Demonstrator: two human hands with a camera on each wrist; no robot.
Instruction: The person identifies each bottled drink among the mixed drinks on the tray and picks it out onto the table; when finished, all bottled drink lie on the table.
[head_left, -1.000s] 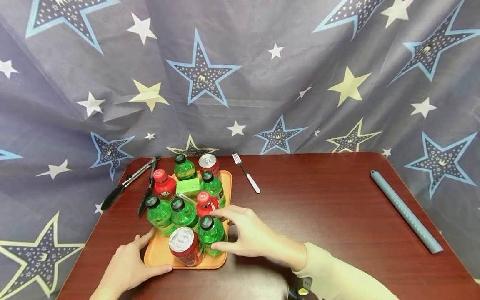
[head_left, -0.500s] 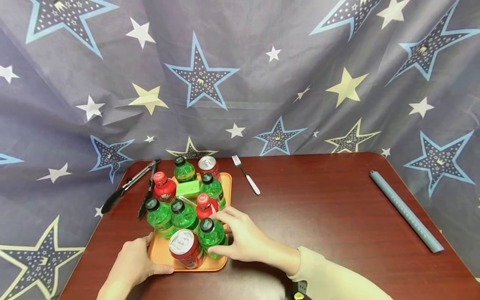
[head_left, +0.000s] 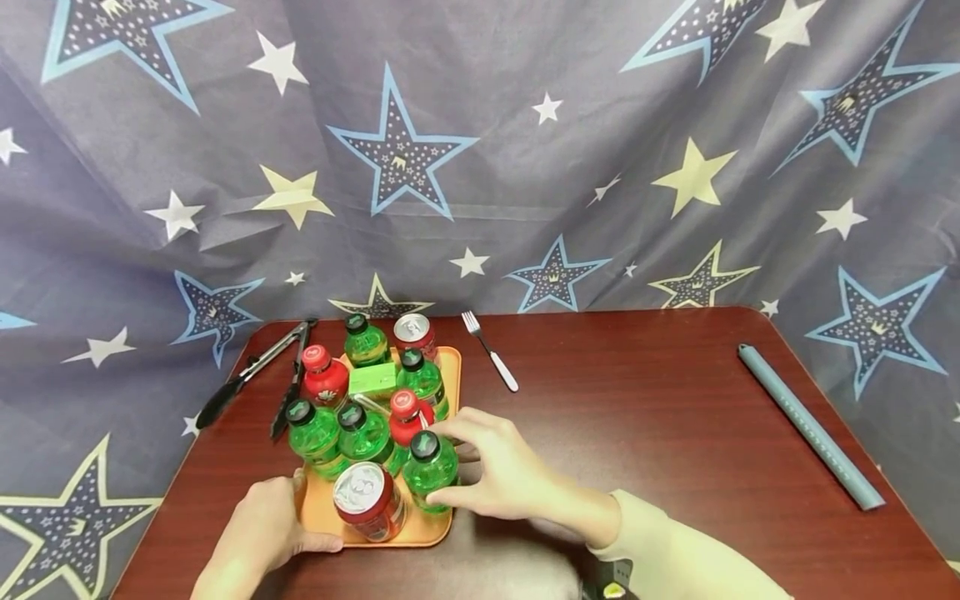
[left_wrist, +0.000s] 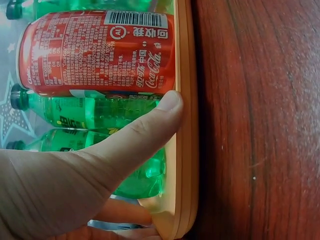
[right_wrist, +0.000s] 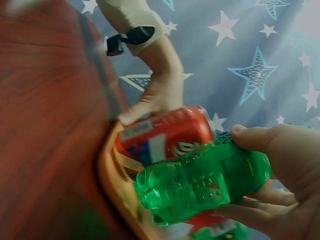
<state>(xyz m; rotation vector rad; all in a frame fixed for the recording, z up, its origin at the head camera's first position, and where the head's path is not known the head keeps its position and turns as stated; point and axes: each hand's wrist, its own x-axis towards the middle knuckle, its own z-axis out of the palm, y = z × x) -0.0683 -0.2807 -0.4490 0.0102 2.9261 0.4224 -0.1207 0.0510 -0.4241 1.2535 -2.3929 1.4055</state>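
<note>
An orange tray [head_left: 431,532] holds several green soda bottles [head_left: 315,437], red bottles [head_left: 326,379], Coca-Cola cans [head_left: 369,502] and a green box [head_left: 372,382]. At its front left corner my left hand [head_left: 258,525] grips the tray, thumb on the rim [left_wrist: 170,102] just beside the front can. My right hand [head_left: 498,467] grips the green soda bottle [head_left: 432,472] at the front right, thumb on the near side and fingers behind. In the right wrist view that bottle [right_wrist: 200,182] shows its bare base near the tray's rim, beside the can.
Black-tipped tongs [head_left: 258,367] lie left of the tray, close to the back left bottles. A fork [head_left: 491,352] with a white handle lies beyond the tray's right side. A grey-blue tube [head_left: 810,425] rests along the table's right edge. A star-patterned cloth [head_left: 480,167] hangs behind.
The green soda bottle in my right hand has shifted slightly right and away from the front can, opening a gap between them. My left hand stays at the tray's corner.
</note>
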